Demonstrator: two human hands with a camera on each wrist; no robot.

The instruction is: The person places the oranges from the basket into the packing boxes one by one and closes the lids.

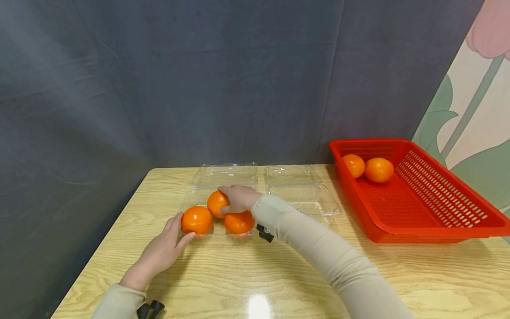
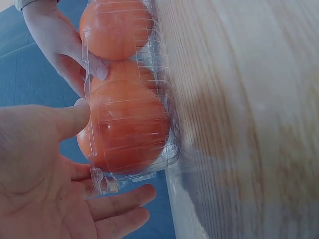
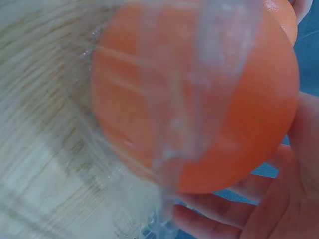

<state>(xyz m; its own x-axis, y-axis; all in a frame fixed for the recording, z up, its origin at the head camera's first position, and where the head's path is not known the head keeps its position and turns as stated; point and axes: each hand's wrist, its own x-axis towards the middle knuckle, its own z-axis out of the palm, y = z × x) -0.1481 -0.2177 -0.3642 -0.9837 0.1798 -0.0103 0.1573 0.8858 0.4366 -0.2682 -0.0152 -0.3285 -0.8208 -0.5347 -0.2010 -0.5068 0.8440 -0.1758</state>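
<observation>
- I see my left hand point(image 1: 161, 248) with its fingers and thumb spread apart, set about the left front orange point(image 1: 197, 220) at the clear container's near corner.
- My right hand point(image 1: 240, 198) reaches over the right front orange point(image 1: 239, 223) and pinches the rear orange point(image 1: 216, 203) between fingers and thumb.
- All three fruits sit together at the clear container point(image 1: 218, 229) on my left (the left wrist view shows its ribbed wall over them), with its lid point(image 1: 225, 176) folded back behind.
- To the right of it I have a second clear container point(image 1: 304, 201), its lid open as well.
- Farther right, the red basket point(image 1: 394, 208) holds two more oranges point(image 1: 379, 170) toward its far left corner.
- Everything stands on a wood-grained bench point(image 1: 223, 274), before a dark cloth point(image 1: 239, 79).
</observation>
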